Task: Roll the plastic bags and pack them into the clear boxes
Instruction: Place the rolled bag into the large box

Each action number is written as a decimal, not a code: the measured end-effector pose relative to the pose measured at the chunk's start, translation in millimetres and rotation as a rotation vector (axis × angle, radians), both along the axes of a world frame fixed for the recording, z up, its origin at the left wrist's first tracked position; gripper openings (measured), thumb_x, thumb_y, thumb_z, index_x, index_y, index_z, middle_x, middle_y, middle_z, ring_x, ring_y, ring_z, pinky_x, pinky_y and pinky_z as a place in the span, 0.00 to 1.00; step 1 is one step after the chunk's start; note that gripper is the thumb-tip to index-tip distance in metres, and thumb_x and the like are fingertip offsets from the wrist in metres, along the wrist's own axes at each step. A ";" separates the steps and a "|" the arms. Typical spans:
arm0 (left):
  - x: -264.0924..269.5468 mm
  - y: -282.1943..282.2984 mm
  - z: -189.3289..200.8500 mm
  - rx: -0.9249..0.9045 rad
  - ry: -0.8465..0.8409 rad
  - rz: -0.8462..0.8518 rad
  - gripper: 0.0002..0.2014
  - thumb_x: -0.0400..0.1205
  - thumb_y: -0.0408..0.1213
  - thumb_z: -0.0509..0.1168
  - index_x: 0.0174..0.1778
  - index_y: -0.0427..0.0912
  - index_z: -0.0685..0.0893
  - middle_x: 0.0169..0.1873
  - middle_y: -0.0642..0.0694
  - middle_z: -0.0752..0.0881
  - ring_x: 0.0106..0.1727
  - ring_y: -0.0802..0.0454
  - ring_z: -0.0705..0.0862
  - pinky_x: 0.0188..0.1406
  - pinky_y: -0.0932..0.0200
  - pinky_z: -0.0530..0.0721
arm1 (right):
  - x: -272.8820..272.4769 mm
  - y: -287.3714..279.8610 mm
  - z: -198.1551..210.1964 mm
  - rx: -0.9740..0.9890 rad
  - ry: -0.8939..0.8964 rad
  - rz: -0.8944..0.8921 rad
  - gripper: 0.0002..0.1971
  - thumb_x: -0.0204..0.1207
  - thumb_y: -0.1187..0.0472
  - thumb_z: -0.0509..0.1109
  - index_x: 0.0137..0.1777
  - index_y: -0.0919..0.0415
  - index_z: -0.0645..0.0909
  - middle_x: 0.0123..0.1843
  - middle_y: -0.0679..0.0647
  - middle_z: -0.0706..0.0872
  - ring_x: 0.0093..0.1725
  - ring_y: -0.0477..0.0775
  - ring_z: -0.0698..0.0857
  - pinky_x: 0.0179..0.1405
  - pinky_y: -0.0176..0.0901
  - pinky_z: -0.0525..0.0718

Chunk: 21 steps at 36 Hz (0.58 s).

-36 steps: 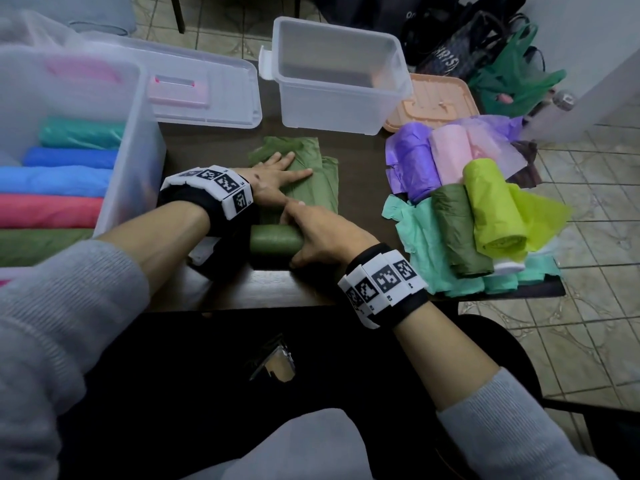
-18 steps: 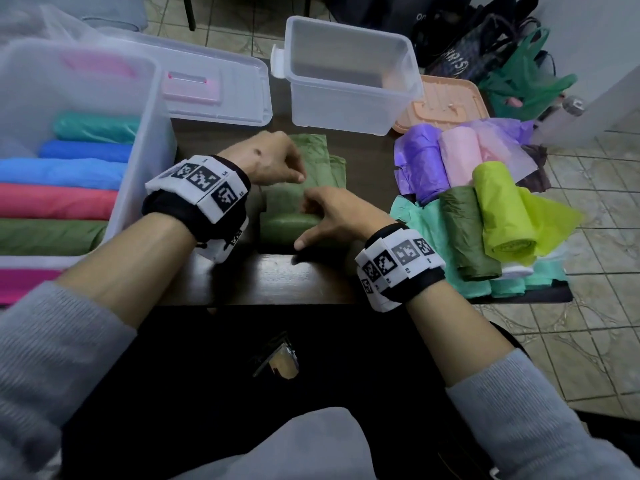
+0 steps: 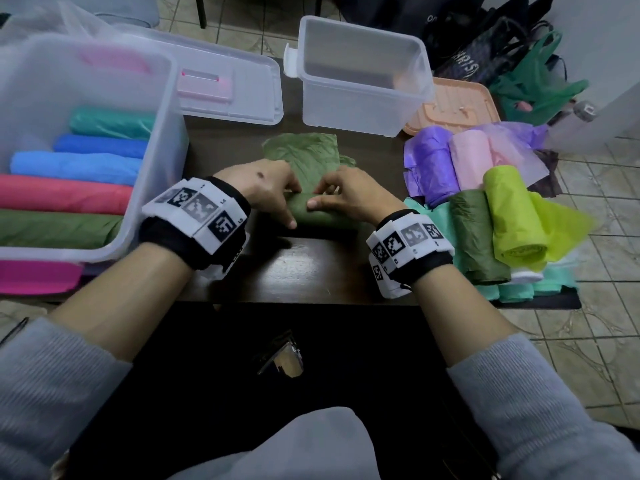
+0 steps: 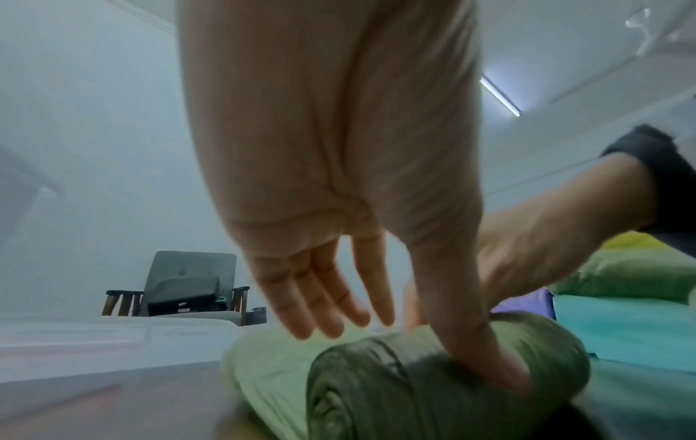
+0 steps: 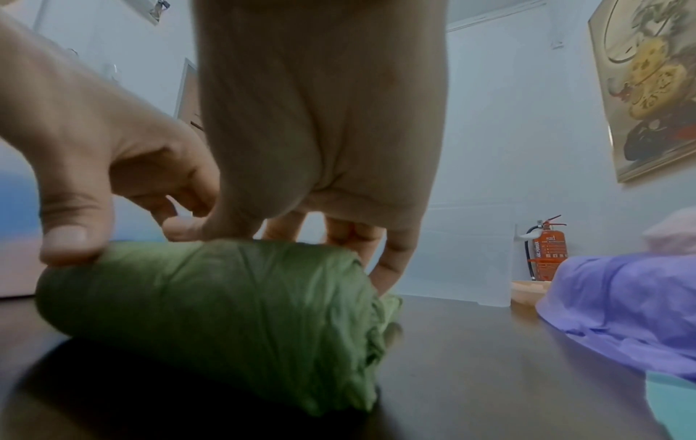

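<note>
An olive green bag (image 3: 304, 152) lies at the middle of the dark table (image 3: 304, 268), its near part wound into a roll (image 3: 322, 216). My left hand (image 3: 289, 202) and right hand (image 3: 317, 197) both grip this roll, thumbs on the near side and fingers over the top. The left wrist view shows my left hand (image 4: 414, 348) with its thumb pressed into the roll (image 4: 376, 387). The right wrist view shows my right hand (image 5: 301, 247) on top of the roll (image 5: 226, 303). A large clear box (image 3: 166, 133) at the left holds several rolled bags. A small clear box (image 3: 363, 109) stands empty at the back.
A pile of coloured bags (image 3: 502, 209), some rolled, fills the table's right end. The big box's clear lid (image 3: 242, 81) lies behind it and an orange lid (image 3: 453, 109) behind the pile. Dark bags sit on the tiled floor (image 3: 606, 271) beyond.
My left hand left the flat part of the green bag and came back onto the roll beside the right hand. The roll has moved away from me and grown thicker.
</note>
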<state>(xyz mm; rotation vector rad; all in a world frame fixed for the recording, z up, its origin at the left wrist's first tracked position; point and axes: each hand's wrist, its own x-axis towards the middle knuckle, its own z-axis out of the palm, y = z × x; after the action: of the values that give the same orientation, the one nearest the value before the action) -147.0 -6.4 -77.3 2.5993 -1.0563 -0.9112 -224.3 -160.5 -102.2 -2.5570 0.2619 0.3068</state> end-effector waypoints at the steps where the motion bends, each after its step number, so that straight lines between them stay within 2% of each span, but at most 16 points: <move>1: -1.9 -1.8 -3.3 -0.035 -0.053 0.007 0.38 0.67 0.45 0.80 0.73 0.44 0.76 0.70 0.42 0.78 0.70 0.45 0.76 0.68 0.54 0.74 | 1.5 0.1 -0.6 -0.038 -0.018 0.005 0.21 0.69 0.44 0.75 0.55 0.57 0.87 0.41 0.50 0.75 0.50 0.47 0.75 0.48 0.39 0.73; 4: -8.0 -8.0 -9.1 -0.167 -0.122 0.021 0.34 0.64 0.42 0.82 0.66 0.44 0.81 0.63 0.43 0.80 0.65 0.45 0.78 0.59 0.55 0.74 | 4.7 -0.2 -1.8 -0.122 -0.019 0.003 0.21 0.69 0.40 0.73 0.56 0.52 0.87 0.46 0.52 0.74 0.59 0.56 0.75 0.58 0.48 0.76; 7: -10.9 -10.3 -10.6 -0.160 -0.125 0.033 0.28 0.62 0.39 0.83 0.58 0.43 0.82 0.55 0.45 0.83 0.58 0.45 0.80 0.50 0.57 0.77 | 5.6 0.3 -2.9 -0.149 -0.059 -0.043 0.20 0.70 0.40 0.72 0.53 0.53 0.85 0.51 0.55 0.81 0.63 0.58 0.76 0.58 0.51 0.75; 9: -10.8 -11.8 -11.1 -0.140 -0.147 0.030 0.28 0.62 0.38 0.83 0.57 0.42 0.82 0.55 0.42 0.83 0.57 0.43 0.81 0.51 0.52 0.80 | 5.7 3.1 -2.1 -0.175 -0.116 -0.074 0.18 0.71 0.41 0.72 0.49 0.55 0.82 0.53 0.55 0.84 0.61 0.57 0.77 0.54 0.50 0.74; 11: -9.0 -13.9 -10.9 -0.125 -0.148 0.035 0.28 0.63 0.36 0.82 0.59 0.42 0.83 0.56 0.39 0.83 0.58 0.41 0.81 0.50 0.52 0.80 | 5.2 8.1 -0.4 -0.180 -0.147 -0.090 0.16 0.74 0.45 0.70 0.48 0.58 0.81 0.52 0.57 0.85 0.58 0.58 0.79 0.52 0.49 0.74; 15: -0.1 -14.5 -10.0 -0.087 -0.109 0.048 0.28 0.66 0.36 0.80 0.63 0.44 0.83 0.59 0.41 0.84 0.58 0.43 0.82 0.52 0.55 0.79 | -0.6 20.9 -3.6 -0.271 -0.216 -0.076 0.14 0.82 0.51 0.62 0.55 0.62 0.77 0.55 0.61 0.84 0.57 0.63 0.80 0.52 0.53 0.76; 17: 5.5 -13.9 -7.5 -0.071 -0.084 0.045 0.25 0.69 0.37 0.78 0.63 0.46 0.83 0.58 0.43 0.84 0.55 0.46 0.81 0.52 0.56 0.79 | -7.4 26.4 -7.7 -0.297 -0.253 -0.046 0.15 0.84 0.52 0.58 0.58 0.64 0.75 0.57 0.62 0.81 0.58 0.64 0.78 0.53 0.54 0.75; 19: 11.3 -13.7 -4.4 -0.030 -0.059 0.028 0.23 0.72 0.38 0.76 0.64 0.49 0.83 0.57 0.46 0.85 0.52 0.50 0.80 0.52 0.58 0.78 | -14.7 30.1 -10.6 -0.282 -0.251 0.001 0.16 0.83 0.52 0.58 0.60 0.65 0.74 0.59 0.63 0.79 0.59 0.64 0.77 0.55 0.55 0.75; 21: 16.3 -14.0 -1.6 0.017 -0.032 0.003 0.22 0.73 0.40 0.75 0.64 0.51 0.83 0.57 0.47 0.85 0.53 0.50 0.80 0.59 0.55 0.80 | -21.2 31.8 -12.3 -0.252 -0.221 0.044 0.19 0.80 0.51 0.63 0.63 0.65 0.73 0.61 0.62 0.78 0.61 0.62 0.75 0.59 0.52 0.74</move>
<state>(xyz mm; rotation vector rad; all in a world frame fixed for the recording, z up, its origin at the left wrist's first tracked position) -130.7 -20.5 -78.9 2.6377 -1.0566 -0.8843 -245.6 -128.7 -114.5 -2.8184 0.1693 0.0043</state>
